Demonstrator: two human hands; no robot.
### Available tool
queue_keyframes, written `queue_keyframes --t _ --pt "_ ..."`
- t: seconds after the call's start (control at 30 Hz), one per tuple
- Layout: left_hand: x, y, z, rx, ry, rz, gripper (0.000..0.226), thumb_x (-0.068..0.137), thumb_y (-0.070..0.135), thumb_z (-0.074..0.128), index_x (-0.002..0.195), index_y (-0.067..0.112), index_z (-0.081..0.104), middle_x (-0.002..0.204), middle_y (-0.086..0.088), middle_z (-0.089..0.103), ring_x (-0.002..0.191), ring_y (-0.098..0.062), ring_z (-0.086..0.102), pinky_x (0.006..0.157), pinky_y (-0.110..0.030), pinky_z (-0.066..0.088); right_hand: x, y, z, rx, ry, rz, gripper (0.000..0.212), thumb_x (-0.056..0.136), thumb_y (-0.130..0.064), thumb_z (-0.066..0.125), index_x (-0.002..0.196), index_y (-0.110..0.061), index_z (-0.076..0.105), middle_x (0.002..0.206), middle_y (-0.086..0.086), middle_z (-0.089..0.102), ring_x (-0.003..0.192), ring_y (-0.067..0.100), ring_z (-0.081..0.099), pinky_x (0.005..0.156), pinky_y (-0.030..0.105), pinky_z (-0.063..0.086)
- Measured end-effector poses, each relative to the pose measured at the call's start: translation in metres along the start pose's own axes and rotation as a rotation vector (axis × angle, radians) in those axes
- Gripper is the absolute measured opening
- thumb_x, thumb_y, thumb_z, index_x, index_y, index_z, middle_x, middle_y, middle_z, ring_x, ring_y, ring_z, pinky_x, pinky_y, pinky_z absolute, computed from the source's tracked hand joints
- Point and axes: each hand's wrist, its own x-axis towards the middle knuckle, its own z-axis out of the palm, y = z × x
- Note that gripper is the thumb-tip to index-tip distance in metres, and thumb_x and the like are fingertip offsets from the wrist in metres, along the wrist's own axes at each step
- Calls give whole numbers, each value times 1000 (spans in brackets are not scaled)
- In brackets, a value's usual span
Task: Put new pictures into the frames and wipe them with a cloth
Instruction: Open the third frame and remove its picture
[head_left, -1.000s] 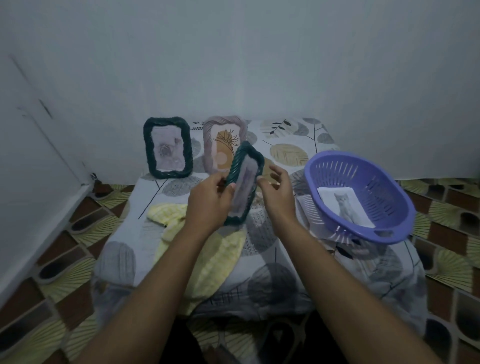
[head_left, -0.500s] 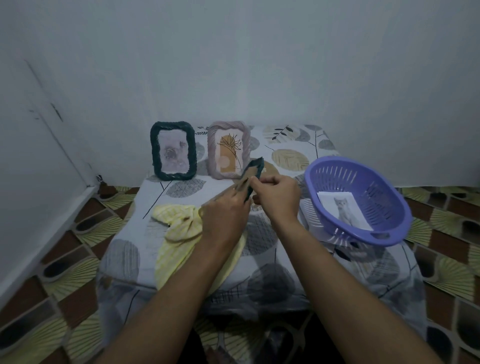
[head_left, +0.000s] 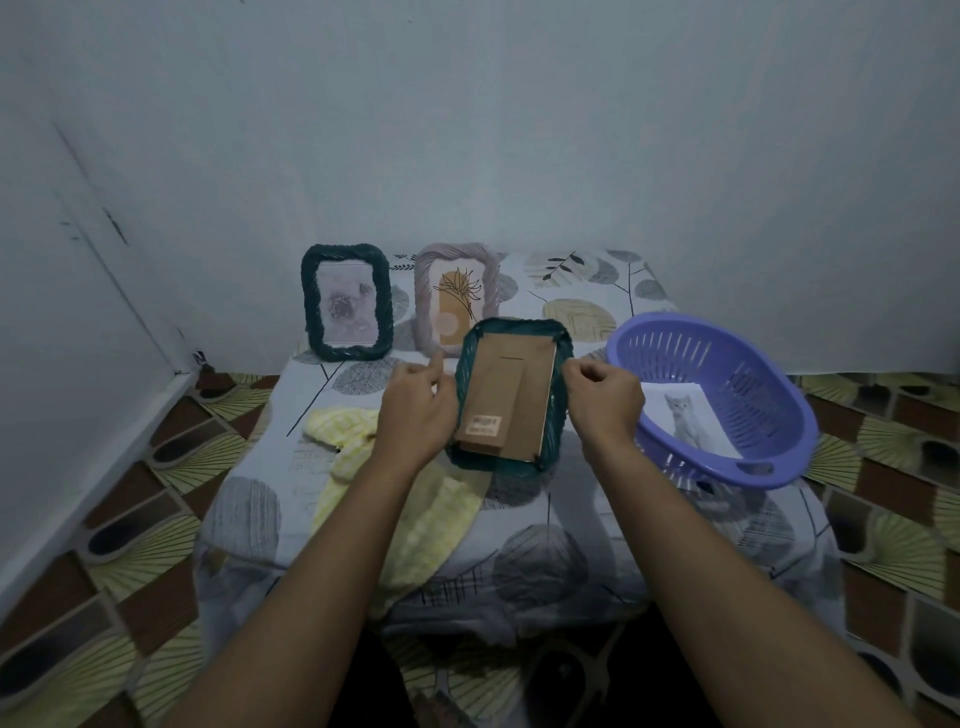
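— Now that the dark green frame (head_left: 511, 397) lies face down on the table (head_left: 582, 296), when a second ago it was held up on edge between both hands, what does that give us?

— The back of it. The brown cardboard backing faces up, with the fold-out stand flat against it, a small label near the stand's foot and dark tabs at the corners. I judge the next step is freeing that backing so the old picture can come out.

— And the hands?

— The left grip (head_left: 415, 410) lies against the frame's left rim with its fingers loosely curled. I cannot tell whether it actually has hold. The right grip (head_left: 605, 402) is curled, its fingertips pinching at the upper right rim.

— Where's the new picture?

— A cat picture (head_left: 685, 415) waits in the purple basket (head_left: 753, 364), just right of the frame. The yellow cloth (head_left: 343, 431) lies to the left, partly under the left forearm.

— The other two?

— A standing green frame (head_left: 346, 304) and a pink frame (head_left: 457, 296) are upright at the back by the wall, each with a picture in it.
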Motion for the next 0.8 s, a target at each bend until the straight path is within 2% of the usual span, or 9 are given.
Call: queue_keyframes --t 0.1,0.2,0.27,0.4,0.5,0.57,0.67,0.73,0.8 --pt "0 -7 6 18 -130 -55 44 106 29 32 130 1 56 137 -23 52 125 -33 48 97 -35 37 3 3 0 6 -2 33 20 89 -21 64 77 -10 77 61 -4 62 56 5 48 58 21 39" --pt "-3 -11 13 -54 -141 -106 49 105 39 31 85 8 63 104 -20 67 100 -36 60 76 -37 42 5 6 1 4 2 61 23 90 -20 64 73 -8 75 59 1 59 54 9 44 54 23 38" --pt "-3 -12 16 -74 -62 -89 50 104 38 35 72 8 58 88 -19 67 88 -35 61 69 -37 41 7 7 2 8 13 74 21 90 -19 65 76 -9 76 58 -1 58 53 6 43 51 22 37" --pt "-4 -10 21 -113 14 -57 54 103 36 39 68 0 59 72 -16 63 72 -30 58 63 -35 41 9 9 4 28 54 76 18 90 -21 67 89 -8 79 67 -4 63 62 3 53 67 25 44" --pt "-2 -10 25 -144 -27 -101 52 102 39 41 74 1 63 75 -12 65 75 -27 58 63 -32 38 10 11 6 23 32 74 22 94 -29 65 92 -11 77 78 -2 68 71 9 58 69 25 44" --pt "1 -13 29 -214 -64 -146 49 100 46 44 81 7 67 81 -7 68 80 -24 61 68 -32 44 9 12 5 40 -77 70 25 96 -38 60 95 -16 73 81 -5 67 73 7 57 63 25 43" --pt "3 -16 37 -352 -92 -203 46 94 57 53 97 16 75 88 -1 74 85 -17 68 80 -35 56 7 18 7 106 -324 70 24 89 -52 65 101 -30 66 98 -13 64 90 4 61 69 25 50" --pt "2 -16 42 -335 -69 -211 43 90 55 60 101 17 76 88 -2 74 83 -16 69 78 -34 57 10 28 12 45 -379 79 51 68 -71 75 104 -36 68 115 -4 64 102 15 64 79 35 58" --pt "0 -18 50 -278 -34 -196 40 86 49 68 100 12 77 84 -2 74 78 -14 68 69 -30 56 19 46 18 -32 -397 78 74 52 -77 80 113 -39 66 126 4 60 106 24 65 83 44 60"
